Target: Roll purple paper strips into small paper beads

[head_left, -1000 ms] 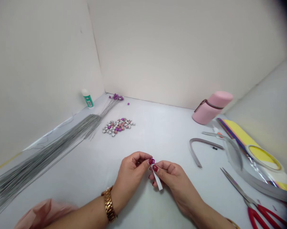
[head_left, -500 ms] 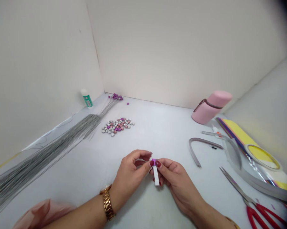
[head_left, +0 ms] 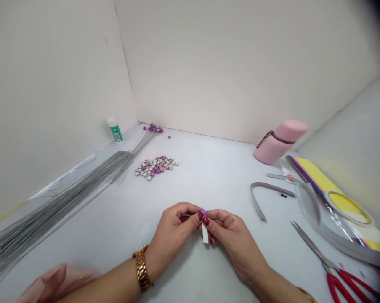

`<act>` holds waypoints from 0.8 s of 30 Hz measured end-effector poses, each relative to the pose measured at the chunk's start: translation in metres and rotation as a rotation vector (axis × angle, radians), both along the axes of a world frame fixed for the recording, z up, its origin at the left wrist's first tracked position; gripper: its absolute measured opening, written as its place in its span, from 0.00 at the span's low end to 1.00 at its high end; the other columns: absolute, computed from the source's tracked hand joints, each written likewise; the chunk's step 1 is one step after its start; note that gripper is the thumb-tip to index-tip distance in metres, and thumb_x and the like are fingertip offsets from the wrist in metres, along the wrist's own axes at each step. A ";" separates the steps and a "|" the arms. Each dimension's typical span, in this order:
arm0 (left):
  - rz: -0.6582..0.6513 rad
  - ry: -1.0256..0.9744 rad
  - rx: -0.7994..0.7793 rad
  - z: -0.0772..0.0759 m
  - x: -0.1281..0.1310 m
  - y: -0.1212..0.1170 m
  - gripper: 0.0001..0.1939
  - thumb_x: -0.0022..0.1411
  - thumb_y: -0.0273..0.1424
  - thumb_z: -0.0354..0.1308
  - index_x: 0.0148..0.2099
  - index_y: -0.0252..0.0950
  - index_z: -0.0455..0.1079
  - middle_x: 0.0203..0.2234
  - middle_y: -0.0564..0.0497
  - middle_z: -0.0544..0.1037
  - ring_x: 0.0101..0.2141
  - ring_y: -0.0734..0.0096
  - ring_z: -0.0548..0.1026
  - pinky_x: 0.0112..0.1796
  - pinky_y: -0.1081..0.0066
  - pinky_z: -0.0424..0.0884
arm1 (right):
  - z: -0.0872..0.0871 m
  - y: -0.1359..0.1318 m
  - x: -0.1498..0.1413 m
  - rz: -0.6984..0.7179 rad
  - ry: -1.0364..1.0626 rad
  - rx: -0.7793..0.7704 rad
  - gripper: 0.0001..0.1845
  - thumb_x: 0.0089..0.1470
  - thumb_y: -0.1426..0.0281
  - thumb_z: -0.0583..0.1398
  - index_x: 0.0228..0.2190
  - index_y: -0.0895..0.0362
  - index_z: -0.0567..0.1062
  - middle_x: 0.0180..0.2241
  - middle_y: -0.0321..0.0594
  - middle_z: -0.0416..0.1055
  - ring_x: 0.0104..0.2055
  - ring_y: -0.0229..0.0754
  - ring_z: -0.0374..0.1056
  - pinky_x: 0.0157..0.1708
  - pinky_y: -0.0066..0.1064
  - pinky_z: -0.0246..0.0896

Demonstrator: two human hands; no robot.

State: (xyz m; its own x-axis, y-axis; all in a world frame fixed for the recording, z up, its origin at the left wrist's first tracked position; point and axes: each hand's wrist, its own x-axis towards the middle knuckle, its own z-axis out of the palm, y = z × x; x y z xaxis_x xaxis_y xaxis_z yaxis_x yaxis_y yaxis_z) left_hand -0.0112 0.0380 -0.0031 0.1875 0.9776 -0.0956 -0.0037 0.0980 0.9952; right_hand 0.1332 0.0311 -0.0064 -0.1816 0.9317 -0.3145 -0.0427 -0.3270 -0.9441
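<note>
Both hands meet low in the middle of the white table. My left hand (head_left: pixel 174 229), with a gold watch on its wrist, pinches a small purple folded paper piece (head_left: pixel 203 213) between thumb and fingers. My right hand (head_left: pixel 229 235) pinches the same piece from the other side. A short white paper strip (head_left: pixel 205 233) hangs down from the piece between the two hands. Both hands have their fingers closed around it.
A bundle of thin grey wires (head_left: pixel 57 208) runs along the left wall. A pile of small paper stars (head_left: pixel 155 165) lies behind, with a glue bottle (head_left: pixel 115 129). A pink case (head_left: pixel 280 142), paper strips (head_left: pixel 322 189), tape roll (head_left: pixel 347 207) and red scissors (head_left: pixel 335 269) lie right.
The hanging white strip has become shorter and now points straight down. The fingers of both hands have closed tighter on the purple piece. Nothing else on the table has moved.
</note>
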 end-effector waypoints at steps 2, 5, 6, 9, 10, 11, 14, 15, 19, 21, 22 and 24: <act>-0.001 -0.001 -0.002 0.000 0.000 0.000 0.07 0.54 0.29 0.55 0.31 0.32 0.72 0.24 0.49 0.76 0.27 0.71 0.72 0.31 0.74 0.68 | -0.001 0.000 0.000 0.002 -0.010 0.000 0.15 0.43 0.61 0.63 0.30 0.60 0.75 0.17 0.33 0.66 0.18 0.32 0.55 0.19 0.24 0.49; 0.007 -0.028 -0.018 0.001 0.001 0.000 0.06 0.54 0.29 0.56 0.31 0.31 0.72 0.24 0.49 0.76 0.27 0.71 0.72 0.31 0.74 0.68 | -0.002 0.000 0.001 0.012 -0.027 0.002 0.13 0.44 0.62 0.62 0.27 0.60 0.74 0.17 0.32 0.65 0.18 0.31 0.55 0.19 0.24 0.48; 0.004 -0.043 -0.028 0.001 0.001 0.000 0.06 0.54 0.29 0.56 0.32 0.31 0.71 0.23 0.49 0.75 0.26 0.71 0.72 0.30 0.74 0.68 | -0.002 0.000 0.001 0.021 -0.033 0.004 0.13 0.45 0.62 0.61 0.26 0.60 0.74 0.17 0.33 0.65 0.18 0.31 0.55 0.19 0.24 0.48; -0.031 -0.074 -0.035 0.002 0.001 -0.002 0.07 0.56 0.30 0.54 0.33 0.32 0.70 0.20 0.51 0.74 0.23 0.72 0.72 0.28 0.73 0.69 | -0.001 0.000 0.001 0.048 -0.036 0.008 0.13 0.47 0.62 0.60 0.23 0.61 0.72 0.18 0.35 0.67 0.19 0.32 0.56 0.20 0.24 0.49; -0.036 -0.060 -0.014 0.002 0.001 -0.002 0.07 0.57 0.30 0.53 0.33 0.32 0.70 0.20 0.51 0.74 0.23 0.72 0.72 0.28 0.72 0.69 | -0.001 0.000 0.001 0.054 -0.033 0.009 0.14 0.48 0.62 0.59 0.23 0.61 0.72 0.19 0.35 0.67 0.19 0.32 0.57 0.20 0.24 0.49; -0.029 -0.022 0.024 0.002 0.000 -0.002 0.07 0.57 0.30 0.52 0.33 0.32 0.70 0.20 0.51 0.74 0.24 0.72 0.72 0.29 0.72 0.69 | -0.001 0.000 0.001 0.060 -0.028 0.009 0.14 0.48 0.61 0.59 0.23 0.60 0.72 0.19 0.36 0.67 0.20 0.32 0.57 0.21 0.25 0.49; 0.017 0.186 0.222 0.004 -0.002 -0.003 0.07 0.57 0.26 0.52 0.32 0.33 0.71 0.26 0.49 0.75 0.29 0.71 0.73 0.33 0.73 0.67 | 0.000 -0.001 0.001 0.056 -0.015 0.016 0.14 0.48 0.61 0.59 0.23 0.60 0.72 0.18 0.35 0.66 0.19 0.32 0.56 0.21 0.25 0.49; 0.017 0.255 0.291 0.004 -0.003 -0.003 0.07 0.57 0.25 0.52 0.33 0.34 0.72 0.27 0.49 0.75 0.30 0.71 0.72 0.34 0.73 0.67 | 0.001 -0.001 0.001 0.053 -0.010 0.019 0.14 0.48 0.61 0.59 0.23 0.60 0.72 0.18 0.35 0.66 0.20 0.32 0.56 0.21 0.25 0.49; -0.049 0.416 0.478 0.003 -0.007 -0.002 0.09 0.59 0.24 0.50 0.35 0.34 0.72 0.28 0.49 0.76 0.31 0.72 0.71 0.35 0.73 0.66 | 0.003 -0.001 0.000 0.047 0.031 0.035 0.14 0.51 0.62 0.56 0.24 0.60 0.72 0.18 0.35 0.66 0.21 0.34 0.58 0.23 0.26 0.51; -0.068 0.430 0.535 0.001 -0.007 -0.002 0.10 0.59 0.23 0.50 0.37 0.35 0.72 0.30 0.49 0.76 0.32 0.72 0.71 0.36 0.73 0.66 | 0.003 0.000 0.000 0.043 0.049 0.039 0.14 0.52 0.63 0.56 0.24 0.60 0.72 0.18 0.35 0.66 0.21 0.34 0.58 0.24 0.26 0.51; -0.072 0.421 0.552 0.000 -0.007 -0.002 0.10 0.58 0.23 0.50 0.38 0.35 0.72 0.31 0.49 0.76 0.33 0.72 0.71 0.37 0.73 0.66 | 0.002 0.000 0.001 0.038 0.057 0.037 0.13 0.52 0.64 0.56 0.25 0.60 0.72 0.18 0.35 0.66 0.21 0.33 0.57 0.23 0.26 0.51; -0.082 0.380 0.543 -0.001 -0.006 -0.002 0.11 0.58 0.22 0.51 0.39 0.36 0.72 0.33 0.49 0.76 0.34 0.72 0.71 0.38 0.73 0.66 | 0.001 0.000 0.002 0.030 0.081 0.030 0.10 0.51 0.65 0.57 0.28 0.61 0.73 0.18 0.34 0.66 0.21 0.33 0.57 0.23 0.26 0.51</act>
